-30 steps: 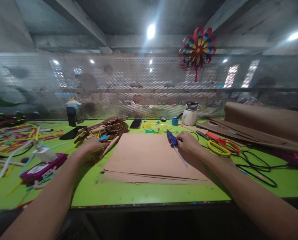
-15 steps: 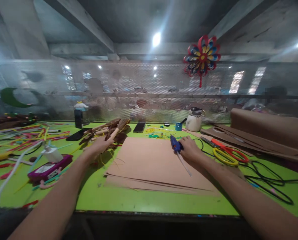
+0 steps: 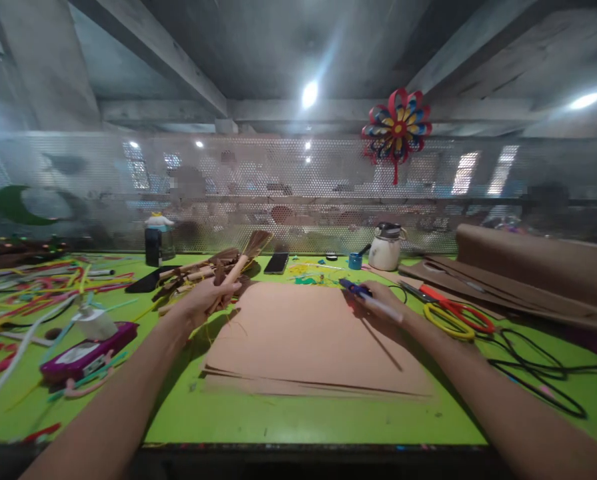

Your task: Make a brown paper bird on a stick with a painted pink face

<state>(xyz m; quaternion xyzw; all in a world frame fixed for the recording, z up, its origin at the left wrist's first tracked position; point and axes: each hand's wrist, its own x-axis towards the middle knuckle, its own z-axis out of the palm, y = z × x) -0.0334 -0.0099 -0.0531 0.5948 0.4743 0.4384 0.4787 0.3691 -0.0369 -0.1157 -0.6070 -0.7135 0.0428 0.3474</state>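
My left hand (image 3: 204,300) is closed round a small brown paper broom (image 3: 237,269), a rolled handle with a fringed head and yellow strands. Its head points up and away to the right. Just behind and beside it lies a heap of similar brown pieces (image 3: 191,275). My right hand (image 3: 378,295) grips a blue hot glue gun (image 3: 352,288), whose nozzle points left. A translucent glue stick (image 3: 388,309) sticks out of its back. Below the gun spreads a stack of brown paper sheets (image 3: 298,340), with the gun's shadow on it.
To the right lie orange-handled scissors (image 3: 458,310), a yellow-handled pair (image 3: 445,323), a black cord (image 3: 533,370) and large brown paper (image 3: 528,267). At the back stand a white jug (image 3: 384,252), a blue pot (image 3: 355,261) and a phone (image 3: 277,263). A purple power strip (image 3: 85,353) sits left.
My left hand has drawn the small broom up out of the heap and towards the right. My right hand has lifted the glue gun off the paper and turned it, so the stick swings up.
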